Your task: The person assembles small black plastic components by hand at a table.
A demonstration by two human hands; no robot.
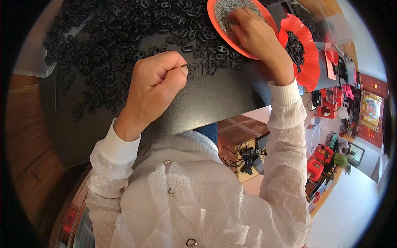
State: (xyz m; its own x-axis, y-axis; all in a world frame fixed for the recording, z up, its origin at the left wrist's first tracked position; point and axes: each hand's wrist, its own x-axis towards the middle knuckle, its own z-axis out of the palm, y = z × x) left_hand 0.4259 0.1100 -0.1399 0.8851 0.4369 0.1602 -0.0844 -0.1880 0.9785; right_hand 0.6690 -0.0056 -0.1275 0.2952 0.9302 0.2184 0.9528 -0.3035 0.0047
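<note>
My left hand (159,84) is closed over the near part of the dark table, thumb pressed against the bent forefinger. A small black piece (185,66) pokes out from that pinch; most of it is hidden by the fingers. My right hand (258,35) reaches into an orange-red bowl (271,20) filled with small silvery metal pieces (227,8). Its fingers are bent down and drawn together among them, and what the fingertips hold is hidden. Beyond my left hand lies a wide heap of small black plastic pieces (120,37), many with two holes.
A red wavy-rimmed dish (308,62) with black pieces stands right of the bowl. At the left is a clear plastic container (35,62). The table's front edge (198,124) runs close to my body. Below it are a cardboard box (242,128) and black cables with adapters (250,159).
</note>
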